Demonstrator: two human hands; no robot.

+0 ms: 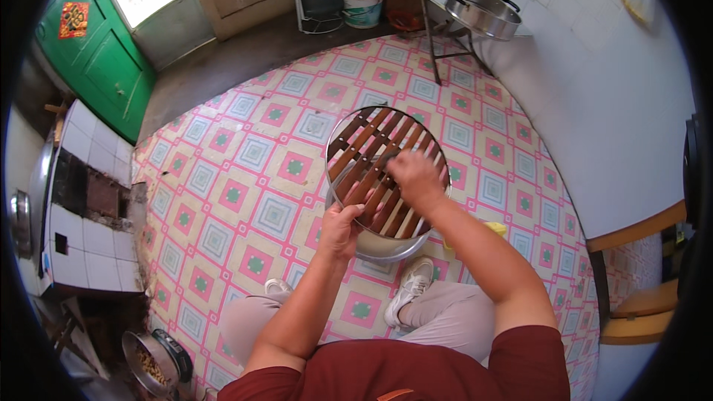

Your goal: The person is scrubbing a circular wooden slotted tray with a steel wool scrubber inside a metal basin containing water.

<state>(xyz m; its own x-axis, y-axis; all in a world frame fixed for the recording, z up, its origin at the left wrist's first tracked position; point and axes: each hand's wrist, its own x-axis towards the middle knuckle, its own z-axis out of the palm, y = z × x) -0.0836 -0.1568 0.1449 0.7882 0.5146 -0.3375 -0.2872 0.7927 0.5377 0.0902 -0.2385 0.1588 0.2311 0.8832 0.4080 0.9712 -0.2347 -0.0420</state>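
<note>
A round steamer rack [362, 150], made of dark brown wooden slats inside a metal rim, is tilted in front of me above a metal basin [394, 255]. My left hand [343, 229] grips its lower left rim, thumb on top and fingers showing beneath through the gaps. My right hand [417, 178] is closed over the slats, somewhat blurred. A small dark thing [384, 162] shows at its fingers, pressed against the wood; its kind is hard to make out. The rack covers most of the basin, whose lower rim shows pale contents.
A yellow cloth or bag [486, 232] lies on the patterned floor [275, 212] beside the basin. A large two-handled pot [483, 13] stands on a folding table. A tiled stove [96, 252] is at left, near a pan [148, 364] of small brown pieces. A bucket [363, 9] stands at the back.
</note>
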